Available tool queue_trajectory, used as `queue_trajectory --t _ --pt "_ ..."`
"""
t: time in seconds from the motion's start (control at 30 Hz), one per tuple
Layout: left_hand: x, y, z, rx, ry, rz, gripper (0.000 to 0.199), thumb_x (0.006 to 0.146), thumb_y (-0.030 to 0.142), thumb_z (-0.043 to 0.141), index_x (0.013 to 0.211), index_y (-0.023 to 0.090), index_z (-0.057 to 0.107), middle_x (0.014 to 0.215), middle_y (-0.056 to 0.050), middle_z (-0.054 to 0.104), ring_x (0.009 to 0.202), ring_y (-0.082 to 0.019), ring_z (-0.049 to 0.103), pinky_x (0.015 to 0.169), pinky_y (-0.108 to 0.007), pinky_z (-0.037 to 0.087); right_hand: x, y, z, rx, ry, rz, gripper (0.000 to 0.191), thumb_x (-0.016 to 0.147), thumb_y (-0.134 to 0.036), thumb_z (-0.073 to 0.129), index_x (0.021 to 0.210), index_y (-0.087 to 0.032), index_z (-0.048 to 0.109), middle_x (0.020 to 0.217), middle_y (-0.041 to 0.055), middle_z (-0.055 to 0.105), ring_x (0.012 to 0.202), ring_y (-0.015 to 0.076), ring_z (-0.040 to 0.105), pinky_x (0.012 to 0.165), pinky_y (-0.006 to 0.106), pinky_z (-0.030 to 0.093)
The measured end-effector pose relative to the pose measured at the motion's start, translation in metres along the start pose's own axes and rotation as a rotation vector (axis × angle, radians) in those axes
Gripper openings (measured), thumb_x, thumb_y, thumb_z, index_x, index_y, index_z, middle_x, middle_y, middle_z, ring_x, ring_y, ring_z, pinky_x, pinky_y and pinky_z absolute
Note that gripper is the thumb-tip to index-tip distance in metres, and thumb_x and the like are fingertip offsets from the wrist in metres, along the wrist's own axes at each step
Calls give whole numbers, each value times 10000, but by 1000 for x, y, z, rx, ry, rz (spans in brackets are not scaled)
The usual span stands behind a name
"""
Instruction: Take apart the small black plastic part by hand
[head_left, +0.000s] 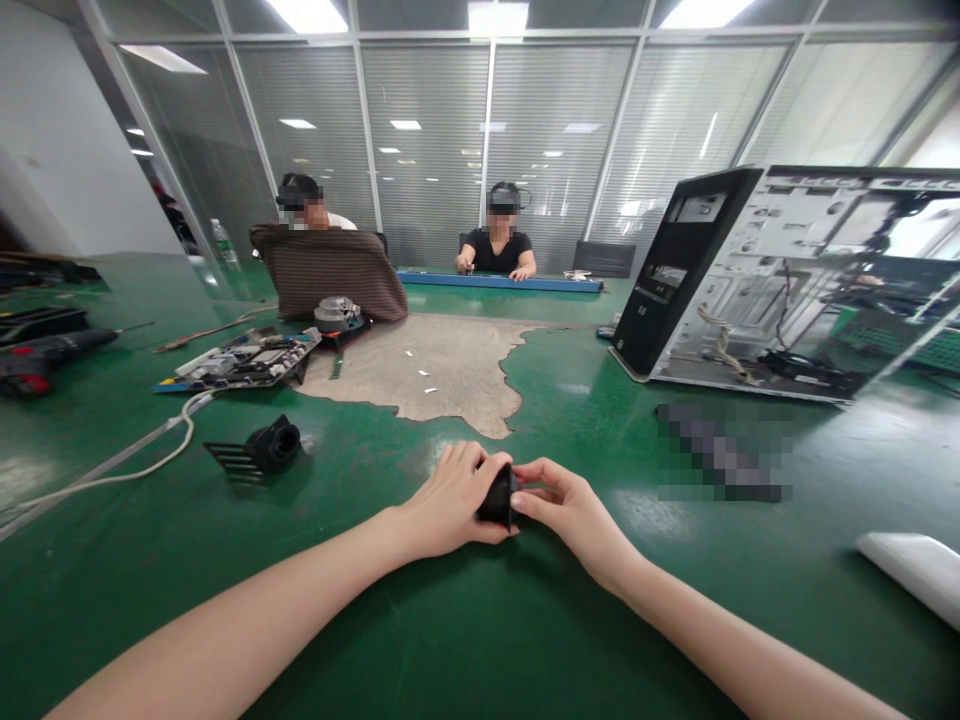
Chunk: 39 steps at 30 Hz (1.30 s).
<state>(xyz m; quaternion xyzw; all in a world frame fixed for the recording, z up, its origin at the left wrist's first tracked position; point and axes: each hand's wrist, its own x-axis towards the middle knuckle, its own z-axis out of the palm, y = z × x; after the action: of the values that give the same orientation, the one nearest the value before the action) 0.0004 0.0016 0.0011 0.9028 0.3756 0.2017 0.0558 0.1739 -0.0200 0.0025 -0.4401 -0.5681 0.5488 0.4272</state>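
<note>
A small black part (496, 497) with a thin flat edge on its right side is held just above or on the green tabletop; its kind I cannot make out. My left hand (456, 497) wraps round it from the left, fingers over the top and thumb underneath. From the other side, the thumb and fingertips of my right hand (559, 502) pinch at its flat edge. Both hands cover much of the part. To the left lies a black plastic piece (274, 445) with a round opening and a slotted plate.
An opened computer case (697, 290) stands at right, with a blurred-out dark strip (720, 450) before it. At left are a circuit board (247, 360), a white cable (150, 460) and a power drill (60, 350). Two people sit across the table. A white object (915, 570) lies far right.
</note>
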Motion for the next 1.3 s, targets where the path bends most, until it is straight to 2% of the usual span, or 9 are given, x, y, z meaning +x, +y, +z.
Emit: queue_trajectory --t 0.17,0.27,0.4,0.57,0.8,1.0,1.17,1.3 --pt "0 -1 2 9 8 -16 648 621 414 677 1158 206 378 963 -58 431 869 -237 415 739 -347 336 -10 -5 5 -28 68 -20 273 683 -346 657 885 -171 601 901 41 655 809 181 618 765 331 481" --pt "0 -2 4 4 13 -8 660 619 424 675 1163 211 370 970 -60 430 873 -241 413 739 -352 334 -11 -6 4 -42 29 -28 270 722 -354 620 928 -180 599 918 42 655 857 190 616 807 344 476" --pt "0 -3 4 -8 12 -10 670 626 436 667 1176 210 359 977 -63 428 877 -242 413 743 -354 332 -6 2 -2 -75 -59 -83 242 724 -300 630 934 -198 565 887 21 660 804 182 641 778 346 500" --pt "-1 -3 4 -11 15 -6 633 632 423 655 1160 223 371 972 -55 425 880 -243 413 747 -355 325 -8 10 -4 -146 -68 -152 256 740 -269 619 982 -226 545 982 27 636 952 199 607 846 356 495" --pt "0 -2 4 8 17 -1 650 632 439 657 1169 211 369 964 -56 424 875 -237 412 752 -353 326 -7 9 -4 -78 -89 -151 185 764 -285 592 912 -211 511 935 26 618 928 181 605 835 350 489" --pt "0 -2 3 -7 10 4 650 636 422 653 1179 224 356 977 -55 424 889 -241 412 761 -361 323 -7 6 -4 -88 -106 -134 314 770 -266 583 1048 -221 445 988 41 581 925 176 593 808 356 499" --pt "0 -3 5 -3 16 1 629 643 412 645 1171 221 361 974 -59 423 878 -241 415 761 -364 326 -9 5 -5 -92 -154 -126 230 762 -268 592 940 -227 452 913 14 591 906 166 598 823 358 494" --pt "0 -3 5 18 16 3 626 645 406 639 1174 215 363 960 -56 423 870 -236 414 757 -355 327 -9 6 -5 -63 -186 -158 194 783 -264 570 926 -238 441 925 2 581 917 153 594 823 334 494"
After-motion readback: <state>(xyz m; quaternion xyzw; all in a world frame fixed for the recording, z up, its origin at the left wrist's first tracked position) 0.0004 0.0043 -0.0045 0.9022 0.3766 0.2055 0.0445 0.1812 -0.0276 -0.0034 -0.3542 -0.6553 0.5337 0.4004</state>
